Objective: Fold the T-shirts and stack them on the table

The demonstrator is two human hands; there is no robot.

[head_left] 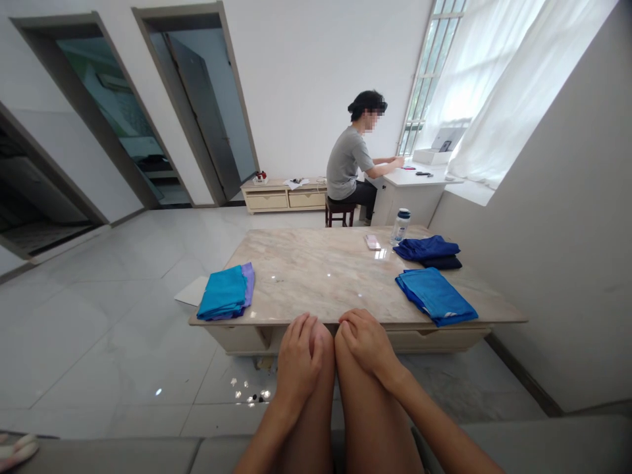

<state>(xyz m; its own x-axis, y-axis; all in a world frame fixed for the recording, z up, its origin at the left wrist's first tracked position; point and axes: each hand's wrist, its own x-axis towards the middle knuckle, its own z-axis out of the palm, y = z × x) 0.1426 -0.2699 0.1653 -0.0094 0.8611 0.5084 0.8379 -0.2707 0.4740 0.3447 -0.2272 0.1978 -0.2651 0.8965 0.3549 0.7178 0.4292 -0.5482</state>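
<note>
My left hand (300, 355) lies on my left knee, its fingers stretched over the kneecap. On the other knee rests my right hand (368, 339), fingers draped loosely over it. Neither hand holds anything. Just beyond my knees is a low marble-topped table (301, 270). A folded teal cloth (223, 291) lies at its left end, on top of a purple cloth (248, 283). Toward the right end lies a folded blue cloth (439, 293) over a darker blue one. Behind that is a bunched navy cloth (427, 249) on a darker piece.
A clear bottle (399, 227) with a blue lid and a pink phone-like item (372, 242) stand and lie on the table's far side. Beyond, a person (348, 161) sits on a stool at a white desk (415, 191). A low cabinet (276, 199) lines the back wall.
</note>
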